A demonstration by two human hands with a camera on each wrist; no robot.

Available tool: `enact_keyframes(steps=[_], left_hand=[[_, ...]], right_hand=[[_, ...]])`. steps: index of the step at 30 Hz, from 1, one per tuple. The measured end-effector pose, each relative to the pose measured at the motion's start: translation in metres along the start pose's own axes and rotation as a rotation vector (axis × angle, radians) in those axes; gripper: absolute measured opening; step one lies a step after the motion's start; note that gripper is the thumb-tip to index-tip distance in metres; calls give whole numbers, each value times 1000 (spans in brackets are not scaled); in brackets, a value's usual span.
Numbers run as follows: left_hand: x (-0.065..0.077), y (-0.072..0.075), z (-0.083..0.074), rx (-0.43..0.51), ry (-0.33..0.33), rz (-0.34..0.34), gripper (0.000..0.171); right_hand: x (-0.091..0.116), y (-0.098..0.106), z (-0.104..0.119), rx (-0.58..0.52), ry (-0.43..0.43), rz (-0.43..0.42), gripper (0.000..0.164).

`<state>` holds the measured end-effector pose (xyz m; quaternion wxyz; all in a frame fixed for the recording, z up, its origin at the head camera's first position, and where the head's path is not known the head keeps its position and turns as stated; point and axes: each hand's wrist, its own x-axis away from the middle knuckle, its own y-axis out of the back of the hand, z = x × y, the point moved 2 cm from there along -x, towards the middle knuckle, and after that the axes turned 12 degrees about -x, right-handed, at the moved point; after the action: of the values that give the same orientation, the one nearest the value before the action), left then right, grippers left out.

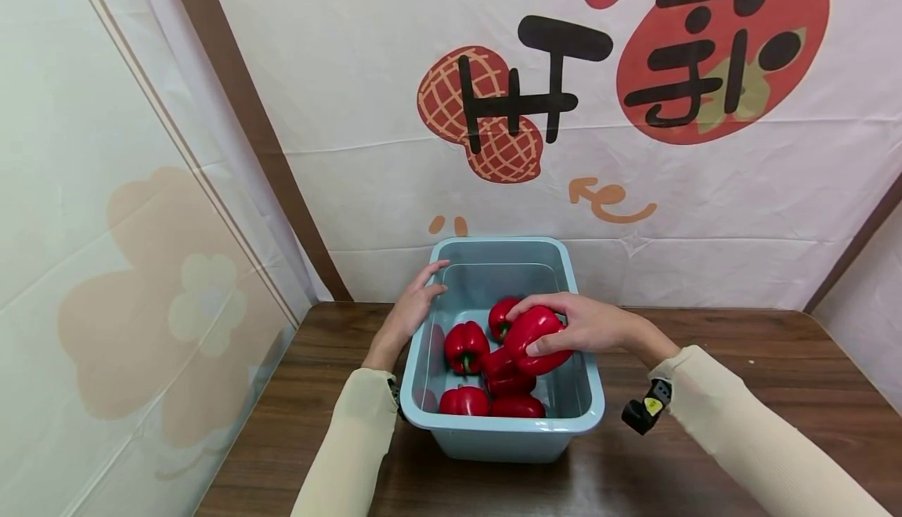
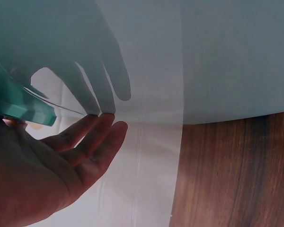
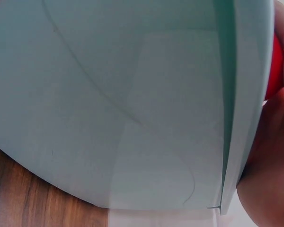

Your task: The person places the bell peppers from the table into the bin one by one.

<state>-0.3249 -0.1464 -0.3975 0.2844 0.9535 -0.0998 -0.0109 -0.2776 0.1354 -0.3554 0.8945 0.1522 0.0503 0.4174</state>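
Note:
A light blue plastic basin (image 1: 503,446) stands on the table with several red bell peppers in it. My right hand (image 1: 595,326) grips one bell pepper (image 1: 527,337) over the basin's right side, thumb on the near side and fingers across the top. This pepper overlaps others below it. At the left wall, my left hand (image 1: 409,313) holds the rim, some fingers reaching over it. The left wrist view shows other fingers (image 2: 97,146) against the outer wall. In the right wrist view the basin wall (image 3: 109,118) hides most of the held pepper (image 3: 275,71).
Inside the basin lie a pepper with a green stem (image 1: 466,345) and front peppers (image 1: 517,406). The brown wooden table (image 1: 740,392) extends to both sides. Behind it hangs a printed white cloth (image 1: 380,188), with another cloth (image 1: 141,110) along the left.

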Motion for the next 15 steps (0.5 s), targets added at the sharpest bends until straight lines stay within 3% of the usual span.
enact_keyframes(steps=[15], left_hand=[[0,0,1,10,5,-2,50]], right_hand=[[0,0,-2,-7,24,-9,61]])
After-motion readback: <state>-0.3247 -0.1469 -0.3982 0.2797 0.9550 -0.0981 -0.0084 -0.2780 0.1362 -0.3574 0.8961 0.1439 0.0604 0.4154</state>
